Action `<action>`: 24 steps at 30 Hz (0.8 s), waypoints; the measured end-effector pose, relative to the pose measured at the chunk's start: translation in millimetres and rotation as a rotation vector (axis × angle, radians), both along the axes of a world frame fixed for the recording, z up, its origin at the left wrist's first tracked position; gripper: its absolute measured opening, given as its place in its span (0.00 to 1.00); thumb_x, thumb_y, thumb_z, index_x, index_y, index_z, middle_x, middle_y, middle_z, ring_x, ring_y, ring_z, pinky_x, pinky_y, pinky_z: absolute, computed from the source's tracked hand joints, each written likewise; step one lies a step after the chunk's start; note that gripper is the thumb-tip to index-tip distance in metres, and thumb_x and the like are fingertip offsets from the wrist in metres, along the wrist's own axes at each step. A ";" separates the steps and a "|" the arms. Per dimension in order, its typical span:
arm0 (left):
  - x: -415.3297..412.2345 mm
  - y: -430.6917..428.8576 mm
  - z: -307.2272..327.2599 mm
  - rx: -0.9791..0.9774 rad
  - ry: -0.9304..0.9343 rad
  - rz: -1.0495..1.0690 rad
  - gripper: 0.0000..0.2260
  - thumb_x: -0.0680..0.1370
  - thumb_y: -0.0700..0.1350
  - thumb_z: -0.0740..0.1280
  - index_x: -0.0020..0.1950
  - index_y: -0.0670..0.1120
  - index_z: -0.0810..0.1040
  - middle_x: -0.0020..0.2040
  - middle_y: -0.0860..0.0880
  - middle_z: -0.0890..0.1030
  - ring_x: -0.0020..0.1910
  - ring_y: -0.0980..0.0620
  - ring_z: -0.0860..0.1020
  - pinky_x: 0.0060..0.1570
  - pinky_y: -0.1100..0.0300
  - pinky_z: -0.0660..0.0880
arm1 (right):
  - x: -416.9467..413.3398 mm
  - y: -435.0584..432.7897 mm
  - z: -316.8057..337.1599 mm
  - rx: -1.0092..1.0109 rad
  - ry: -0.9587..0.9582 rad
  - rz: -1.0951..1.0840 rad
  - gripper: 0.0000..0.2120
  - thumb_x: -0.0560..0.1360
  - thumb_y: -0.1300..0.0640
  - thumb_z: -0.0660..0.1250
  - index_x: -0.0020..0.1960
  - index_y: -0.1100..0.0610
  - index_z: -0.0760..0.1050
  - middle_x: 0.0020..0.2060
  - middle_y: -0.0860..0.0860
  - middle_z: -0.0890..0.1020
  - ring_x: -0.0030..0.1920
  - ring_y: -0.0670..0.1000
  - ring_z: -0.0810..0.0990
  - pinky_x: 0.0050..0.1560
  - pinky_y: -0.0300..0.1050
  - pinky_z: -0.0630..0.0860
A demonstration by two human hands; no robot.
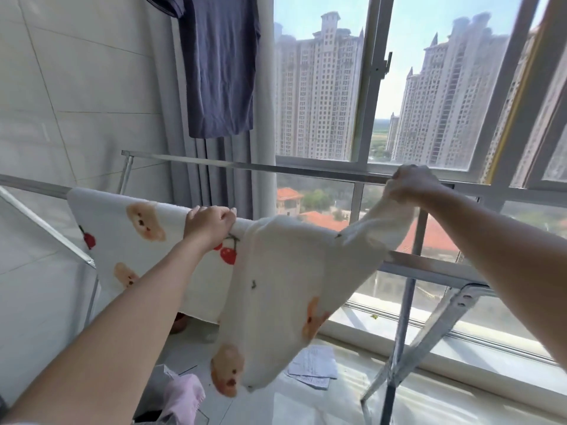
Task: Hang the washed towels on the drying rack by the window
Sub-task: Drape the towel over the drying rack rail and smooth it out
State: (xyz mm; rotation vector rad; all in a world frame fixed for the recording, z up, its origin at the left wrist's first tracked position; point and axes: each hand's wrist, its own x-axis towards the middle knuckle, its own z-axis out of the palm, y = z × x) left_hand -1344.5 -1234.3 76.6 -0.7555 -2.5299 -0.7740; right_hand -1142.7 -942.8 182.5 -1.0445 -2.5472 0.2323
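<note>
White terry towel [285, 271], printed with bears and cherries, lies over the near rail of the drying rack [429, 265] beside the window [322, 87]. We see the left hand [208, 223] with its grip closed on the towel's edge at the rail, and the right hand [414, 182] pinching a lifted corner near the far rail. A second printed towel [132, 240] hangs just left, touching the first.

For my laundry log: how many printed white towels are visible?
2. One towel hangs flat over the rack's near bar; the second towel is stretched between the left hand and right hand. More may be hidden below.
</note>
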 end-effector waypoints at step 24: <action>47.1 31.9 7.1 0.082 -0.230 -0.254 0.18 0.73 0.64 0.64 0.33 0.51 0.74 0.20 0.61 0.70 0.33 0.54 0.71 0.37 0.57 0.71 | -1.2 -13.7 -24.2 -0.114 0.206 0.044 0.10 0.70 0.62 0.67 0.50 0.60 0.82 0.49 0.58 0.84 0.51 0.58 0.82 0.52 0.46 0.78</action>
